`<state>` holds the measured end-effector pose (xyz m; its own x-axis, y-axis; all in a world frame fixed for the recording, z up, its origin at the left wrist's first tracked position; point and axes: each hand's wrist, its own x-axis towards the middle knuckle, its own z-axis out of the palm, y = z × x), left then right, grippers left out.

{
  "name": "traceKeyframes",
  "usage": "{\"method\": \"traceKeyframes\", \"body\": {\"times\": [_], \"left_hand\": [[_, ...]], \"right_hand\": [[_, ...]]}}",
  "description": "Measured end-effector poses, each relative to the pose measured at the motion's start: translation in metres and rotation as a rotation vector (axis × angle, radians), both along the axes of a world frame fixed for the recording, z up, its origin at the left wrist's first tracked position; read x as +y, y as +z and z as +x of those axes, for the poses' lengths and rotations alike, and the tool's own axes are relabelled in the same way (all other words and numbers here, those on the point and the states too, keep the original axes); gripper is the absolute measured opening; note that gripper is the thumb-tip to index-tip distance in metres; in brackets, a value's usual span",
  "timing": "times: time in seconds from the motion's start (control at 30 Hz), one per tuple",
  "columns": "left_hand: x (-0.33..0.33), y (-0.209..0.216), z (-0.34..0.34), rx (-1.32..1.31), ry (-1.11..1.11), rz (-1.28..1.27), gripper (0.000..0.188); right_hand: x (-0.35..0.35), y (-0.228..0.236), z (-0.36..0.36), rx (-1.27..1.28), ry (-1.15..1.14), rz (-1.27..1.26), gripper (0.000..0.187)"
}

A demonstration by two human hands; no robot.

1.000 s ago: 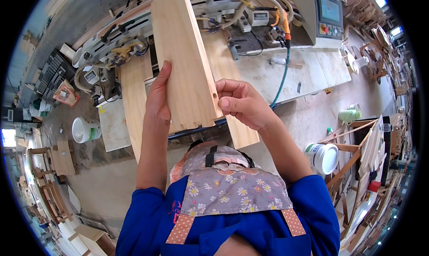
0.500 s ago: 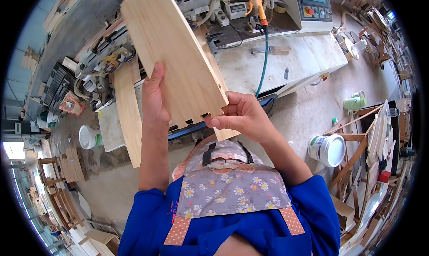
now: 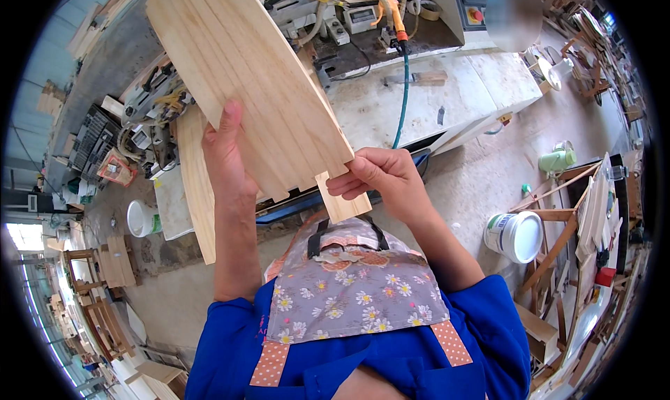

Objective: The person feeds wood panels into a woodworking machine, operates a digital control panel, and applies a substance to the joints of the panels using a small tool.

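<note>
A wide pale wooden board [image 3: 255, 86] is held up in front of me, its lower end cut with notches. My left hand [image 3: 229, 156] grips its left edge, thumb lying on the upper face and fingers hidden beneath. At the lower right corner, my right hand [image 3: 387, 180] is closed, thumb and bent fingers against the corner. Below that corner the end of another pale wood piece [image 3: 345, 203] shows. A long narrow board [image 3: 195, 187] rests on the bench to the left of my left forearm.
Ahead stands a white worktop [image 3: 447, 96] with clamps, an orange air gun [image 3: 396, 26] on a teal hose, and a control panel [image 3: 478, 5]. White buckets stand on the floor at right [image 3: 513, 236] and left [image 3: 143, 218]. Wooden frames [image 3: 558, 218] lean at far right.
The board has swung left and tilted, so more of its face shows and fewer notches are visible. My left hand moved left with it; my right fingers shifted at the corner.
</note>
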<state>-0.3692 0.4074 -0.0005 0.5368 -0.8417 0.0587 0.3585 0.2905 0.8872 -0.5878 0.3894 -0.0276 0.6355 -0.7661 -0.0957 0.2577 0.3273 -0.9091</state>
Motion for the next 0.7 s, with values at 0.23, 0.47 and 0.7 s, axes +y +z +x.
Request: {"method": "traceKeyframes", "body": {"times": [0.23,0.47,0.7], "left_hand": [[0.002,-0.003,0.004,-0.155,0.140,0.211,0.047],[-0.003,-0.013,-0.005,-0.444,0.114,0.093,0.044],[0.005,-0.040,-0.055,-1.183,0.029,0.209,0.043]], "right_hand": [[-0.010,-0.012,0.001,0.074,0.096,-0.048,0.021],[-0.031,-0.042,0.003,0.130,-0.033,-0.181,0.044],[-0.031,-0.024,0.031,-0.131,-0.118,-0.082,0.064]]}}
